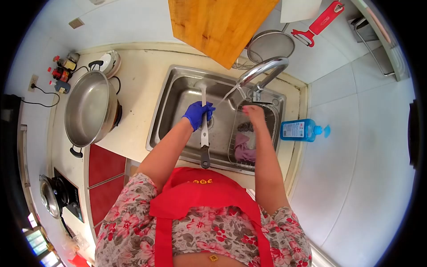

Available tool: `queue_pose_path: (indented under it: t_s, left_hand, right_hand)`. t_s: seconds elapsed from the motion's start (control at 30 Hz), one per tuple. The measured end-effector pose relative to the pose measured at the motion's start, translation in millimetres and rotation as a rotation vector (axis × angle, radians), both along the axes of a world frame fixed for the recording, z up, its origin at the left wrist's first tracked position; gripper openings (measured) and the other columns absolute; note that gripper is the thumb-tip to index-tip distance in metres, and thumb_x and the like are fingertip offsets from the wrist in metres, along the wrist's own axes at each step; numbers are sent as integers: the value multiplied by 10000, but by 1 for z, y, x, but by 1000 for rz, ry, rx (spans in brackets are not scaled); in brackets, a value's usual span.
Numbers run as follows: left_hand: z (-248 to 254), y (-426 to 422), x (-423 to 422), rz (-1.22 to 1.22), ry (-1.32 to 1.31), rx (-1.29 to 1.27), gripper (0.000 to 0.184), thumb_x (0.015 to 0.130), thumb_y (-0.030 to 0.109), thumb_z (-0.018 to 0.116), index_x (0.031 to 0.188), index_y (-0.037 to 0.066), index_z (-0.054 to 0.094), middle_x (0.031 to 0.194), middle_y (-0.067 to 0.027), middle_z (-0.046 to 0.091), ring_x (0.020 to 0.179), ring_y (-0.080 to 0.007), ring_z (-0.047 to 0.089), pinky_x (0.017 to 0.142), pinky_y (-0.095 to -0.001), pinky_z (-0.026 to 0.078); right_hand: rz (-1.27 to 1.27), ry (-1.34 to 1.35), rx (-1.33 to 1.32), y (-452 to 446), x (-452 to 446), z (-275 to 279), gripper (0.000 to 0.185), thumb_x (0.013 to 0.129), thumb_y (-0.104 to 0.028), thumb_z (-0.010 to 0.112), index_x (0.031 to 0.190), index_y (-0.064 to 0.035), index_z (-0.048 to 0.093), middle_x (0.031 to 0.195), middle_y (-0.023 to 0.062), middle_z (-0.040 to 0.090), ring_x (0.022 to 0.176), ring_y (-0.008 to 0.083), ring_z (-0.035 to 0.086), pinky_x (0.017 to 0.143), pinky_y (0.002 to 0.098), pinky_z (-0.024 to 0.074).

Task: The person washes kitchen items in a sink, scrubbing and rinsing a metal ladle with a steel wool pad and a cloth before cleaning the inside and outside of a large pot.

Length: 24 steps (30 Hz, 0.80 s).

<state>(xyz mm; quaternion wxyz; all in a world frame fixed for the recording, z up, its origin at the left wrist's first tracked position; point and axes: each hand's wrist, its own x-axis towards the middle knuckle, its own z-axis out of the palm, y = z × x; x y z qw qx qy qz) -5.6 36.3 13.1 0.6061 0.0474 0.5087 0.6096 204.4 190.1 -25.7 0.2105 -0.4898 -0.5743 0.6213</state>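
Note:
My left hand (198, 114), in a blue glove, is closed around the handle of a long metal cooking utensil (204, 135). It crosses the sink (178, 89), its dark handle end over the front rim and its pale head near the back wall; I cannot make out the head's exact shape. A thin stream runs from the faucet (265, 70) beside the glove. Just below the faucet's lever is my bare right hand (254, 116), its fingers partly spread with nothing visible in them. Under it, a wire basket (231, 147) holds a pink cloth (243, 149) and a dark scourer (244, 127).
Right of the sink lies a blue soap bottle (297, 130). A large steel pot (89, 109) stands on the left counter, with sauce bottles (61, 73) behind. A wooden board (218, 29), a strainer (271, 46) and a red peeler (322, 20) are at the back.

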Motion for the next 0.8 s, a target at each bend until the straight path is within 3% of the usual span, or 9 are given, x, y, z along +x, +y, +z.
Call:
queue_pose_path:
  t_s: [0.07, 0.3, 0.4, 0.5, 0.57, 0.63, 0.7, 0.73, 0.8]
  left_hand:
    - [-1, -5, 3, -85, 110, 2, 143, 865, 33, 453, 980, -27, 516, 809, -139, 609, 579, -154, 545, 497, -260, 447]
    - [40, -28, 22, -440, 650, -114, 147, 863, 71, 430, 944, 1, 531, 844, -110, 635, 582, -112, 557, 473, -218, 408]
    - [32, -32, 21, -481, 530, -107, 166, 880, 150, 442, 913, 31, 554, 761, -68, 615, 520, -91, 512, 440, -214, 386]
    - [30, -27, 24, -392, 378, -79, 195, 889, 206, 470, 880, 39, 570, 675, -43, 591, 469, -80, 465, 416, -222, 370]
    - [30, -20, 26, -285, 349, 1, 197, 894, 217, 472, 856, 48, 567, 672, -43, 591, 457, -76, 450, 407, -221, 361]
    - [36, -12, 22, -279, 338, -59, 209, 908, 201, 425, 855, 33, 539, 739, -68, 636, 470, -74, 475, 401, -202, 345]
    - [26, -10, 14, -337, 359, -67, 175, 899, 166, 426, 826, 43, 526, 772, -73, 646, 469, -66, 466, 400, -196, 330]
    - [25, -9, 10, -345, 371, -46, 166, 893, 152, 428, 828, 40, 532, 780, -78, 647, 468, -64, 461, 401, -196, 328]
    - [29, -6, 10, -320, 374, -35, 173, 879, 113, 420, 817, 29, 558, 785, -88, 648, 501, -73, 493, 425, -198, 348]
  right_hand:
    - [-27, 123, -95, -20, -26, 0, 322, 843, -214, 570, 1063, 20, 571, 935, 91, 613, 804, 150, 582, 699, 261, 470]
    - [-148, 491, -319, -32, -87, 56, 449, 787, -216, 651, 1153, -11, 491, 966, 52, 579, 818, 135, 551, 679, 278, 448]
    - [-107, 393, -465, -26, -93, 42, 382, 852, -268, 567, 1141, -26, 506, 1042, 51, 552, 887, 154, 547, 714, 309, 475]
    - [-396, 610, -611, -25, -94, 9, 293, 878, -268, 516, 1068, -50, 562, 929, 42, 587, 823, 147, 565, 674, 288, 468]
    - [-249, 319, -385, -41, -84, -2, 182, 877, -184, 499, 949, -77, 628, 765, 47, 598, 708, 157, 575, 564, 286, 454]
    - [-234, 284, -398, -49, -66, -2, 179, 853, -179, 518, 939, -78, 638, 658, 66, 593, 662, 212, 588, 591, 314, 457]
    - [-180, -225, 384, -46, -43, -17, 210, 800, -176, 571, 959, -49, 623, 823, 116, 615, 781, 264, 588, 697, 355, 451]
    - [-187, -226, 386, -41, -28, -29, 210, 800, -176, 571, 959, -49, 623, 823, 116, 615, 781, 264, 588, 697, 355, 451]
    - [-49, -789, 966, -31, 8, -54, 246, 722, -122, 605, 957, -52, 626, 1003, 165, 574, 927, 313, 539, 798, 421, 420]
